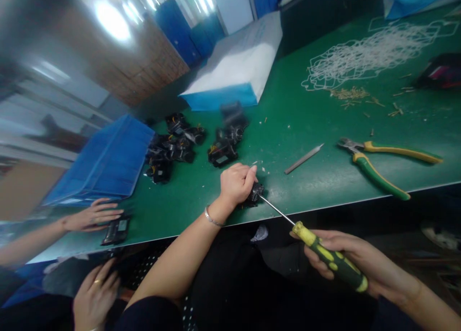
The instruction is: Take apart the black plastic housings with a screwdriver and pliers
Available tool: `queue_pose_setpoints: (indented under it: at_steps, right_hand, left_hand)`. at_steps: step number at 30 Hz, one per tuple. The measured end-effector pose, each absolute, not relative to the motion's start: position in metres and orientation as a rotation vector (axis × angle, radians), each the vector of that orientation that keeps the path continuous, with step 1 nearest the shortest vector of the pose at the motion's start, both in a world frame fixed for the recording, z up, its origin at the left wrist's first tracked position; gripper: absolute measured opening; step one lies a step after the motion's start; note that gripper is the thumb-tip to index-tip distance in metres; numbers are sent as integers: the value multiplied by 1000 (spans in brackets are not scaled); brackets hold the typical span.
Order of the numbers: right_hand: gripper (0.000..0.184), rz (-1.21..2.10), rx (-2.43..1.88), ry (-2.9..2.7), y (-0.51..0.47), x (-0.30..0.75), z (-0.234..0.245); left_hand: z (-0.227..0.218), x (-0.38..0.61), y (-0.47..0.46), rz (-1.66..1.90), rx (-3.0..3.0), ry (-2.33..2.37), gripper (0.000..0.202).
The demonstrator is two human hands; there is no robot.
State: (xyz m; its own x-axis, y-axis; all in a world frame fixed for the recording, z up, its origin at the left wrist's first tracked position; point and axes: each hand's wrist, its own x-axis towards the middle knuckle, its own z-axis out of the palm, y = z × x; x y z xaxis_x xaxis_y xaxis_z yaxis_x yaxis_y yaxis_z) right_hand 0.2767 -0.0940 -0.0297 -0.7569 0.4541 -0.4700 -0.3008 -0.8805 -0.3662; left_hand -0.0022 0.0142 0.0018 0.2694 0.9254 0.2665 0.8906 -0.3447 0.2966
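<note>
My left hand [236, 183] is closed over a small black part [256, 193] and presses it against the green table near its front edge. Most of that part is hidden under the fingers. In my right hand [338, 249] is a screwdriver [326, 256] with a yellow and dark green handle. Its long metal shaft slants up to the left, and the tip meets the black part beside my left thumb. Just beyond my left hand lie several black assemblies with yellow wires [223, 153].
Diagonal cutters [374, 160] and a grey pointed rod [304, 159] lie to the right. Behind them are a white wire tangle [370, 53] and loose screws [349, 93]. A blue bin [104, 158] and a white-and-blue bag [234, 62] stand farther back. At left, a co-worker's hand [95, 217] touches a black part.
</note>
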Motion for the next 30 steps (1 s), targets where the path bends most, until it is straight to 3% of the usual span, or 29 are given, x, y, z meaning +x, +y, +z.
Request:
queue_pose_setpoints:
  at_steps: [6, 15, 23, 30]
  right_hand:
    - [38, 2656, -714, -229, -95, 281, -32]
    - [22, 2697, -655, 144, -97, 272, -22]
    - [19, 2660, -820, -357, -93, 263, -19]
    - [36, 2426, -978, -1086, -92, 262, -22]
  left_hand:
    - [3, -1, 14, 622, 2428, 1740, 50]
    - [0, -1, 13, 609, 2432, 1763, 49]
    - [3, 1, 15, 587, 2426, 1768, 51]
    - [6, -1, 19, 553, 2411, 1784, 54]
